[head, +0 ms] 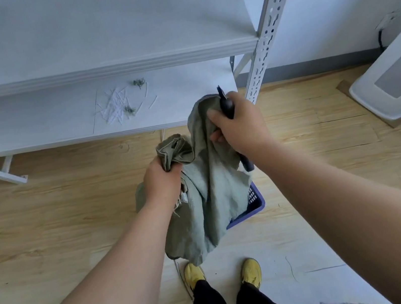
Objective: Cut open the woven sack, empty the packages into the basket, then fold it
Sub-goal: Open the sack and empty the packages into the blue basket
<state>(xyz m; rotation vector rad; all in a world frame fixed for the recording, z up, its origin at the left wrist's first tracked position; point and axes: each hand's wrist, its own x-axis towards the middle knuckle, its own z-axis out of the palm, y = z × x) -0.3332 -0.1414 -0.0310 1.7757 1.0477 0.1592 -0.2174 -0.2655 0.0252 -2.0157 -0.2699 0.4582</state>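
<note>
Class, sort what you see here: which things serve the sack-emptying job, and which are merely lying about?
Job:
grey-green woven sack, gripped by both hands
blue plastic basket beneath it
black-handled cutter in the right hand
left hand

Lying about:
white strip scraps on the white shelf
white floor appliance

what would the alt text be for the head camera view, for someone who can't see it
Seen from above, a person's left hand and right hand hold up a limp grey-green woven sack over a blue basket on a wood floor; the right hand also grips a dark cutting tool. White shelving stands behind.
</note>
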